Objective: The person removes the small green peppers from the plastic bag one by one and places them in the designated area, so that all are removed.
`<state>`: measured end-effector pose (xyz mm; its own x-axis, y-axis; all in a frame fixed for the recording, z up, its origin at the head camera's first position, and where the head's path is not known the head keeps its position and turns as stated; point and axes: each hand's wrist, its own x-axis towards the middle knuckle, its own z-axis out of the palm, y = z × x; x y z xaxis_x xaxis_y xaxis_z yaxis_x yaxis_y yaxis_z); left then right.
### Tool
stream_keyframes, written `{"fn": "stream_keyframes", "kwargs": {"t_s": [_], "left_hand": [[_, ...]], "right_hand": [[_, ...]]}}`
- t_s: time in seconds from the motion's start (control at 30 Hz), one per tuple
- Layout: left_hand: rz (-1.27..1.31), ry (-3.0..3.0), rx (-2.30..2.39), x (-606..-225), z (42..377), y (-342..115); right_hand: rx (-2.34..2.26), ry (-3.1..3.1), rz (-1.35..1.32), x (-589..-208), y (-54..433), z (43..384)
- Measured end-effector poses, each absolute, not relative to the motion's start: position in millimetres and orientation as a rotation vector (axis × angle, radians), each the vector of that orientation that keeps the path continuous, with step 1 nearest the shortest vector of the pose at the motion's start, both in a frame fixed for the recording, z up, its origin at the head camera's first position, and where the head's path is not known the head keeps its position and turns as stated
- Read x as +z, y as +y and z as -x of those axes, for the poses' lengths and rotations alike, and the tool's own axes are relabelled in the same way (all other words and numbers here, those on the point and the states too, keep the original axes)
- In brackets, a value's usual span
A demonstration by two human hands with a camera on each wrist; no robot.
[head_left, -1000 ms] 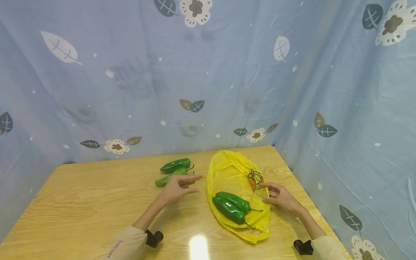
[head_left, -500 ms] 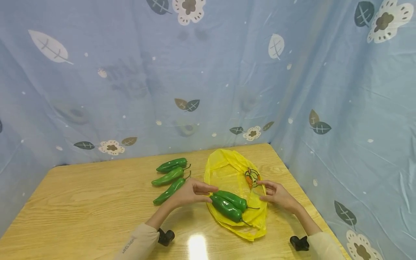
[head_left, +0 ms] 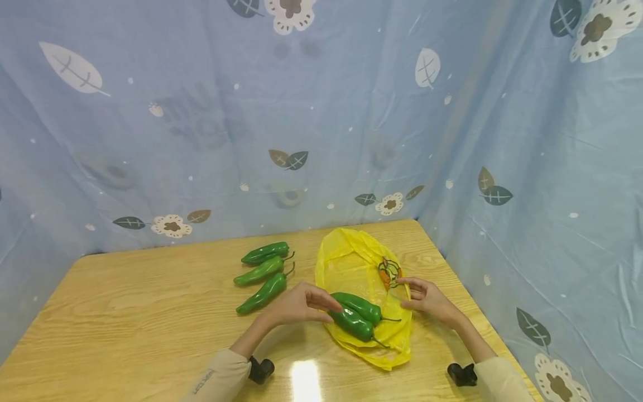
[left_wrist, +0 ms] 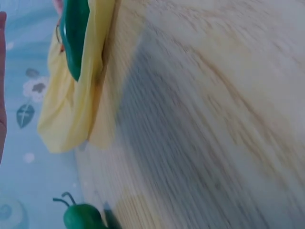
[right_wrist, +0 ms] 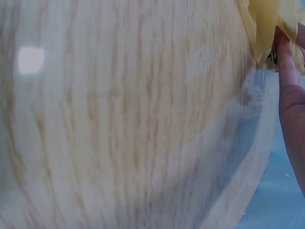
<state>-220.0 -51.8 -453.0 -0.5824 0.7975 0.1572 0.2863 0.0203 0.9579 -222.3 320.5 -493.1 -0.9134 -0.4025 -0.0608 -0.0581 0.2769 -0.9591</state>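
The left wrist view's lower edge crops a green pepper (left_wrist: 83, 218).

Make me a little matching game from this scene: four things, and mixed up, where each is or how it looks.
1. Three peppers
2. Yellow bag
3. Right hand
4. Curtain

a. At the bag's right edge
b. Blue, printed with flowers and leaves
c. On the table, left of the bag
d. Underneath two green peppers

Pairs: 1-c, 2-d, 3-a, 4-b

The head view looks forward-down over left grip (head_left: 303, 305) and right grip (head_left: 429, 300); close wrist views share the yellow bag (head_left: 346, 243).
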Motion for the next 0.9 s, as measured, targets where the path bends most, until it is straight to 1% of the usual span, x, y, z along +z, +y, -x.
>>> {"fn": "stream_keyframes", "kwargs": {"t_s": [0.3, 0.5, 0.9], "left_hand": [[-1.107, 1.818, 1.583, -458.2, 228.6, -32.5], [-1.151, 1.87, 1.566, -459.7, 244.6, -22.0], [-1.005, 1.944, 1.521, -478.9, 271.6, -7.9]], "right_hand": [[-1.665, 2.281, 0.397, -494.2, 319.7, 221.7], [-1.673, 2.289, 0.393, -494.2, 320.1, 224.1], [-1.711, 2.226, 0.419, -490.7, 317.1, 218.4]]}}
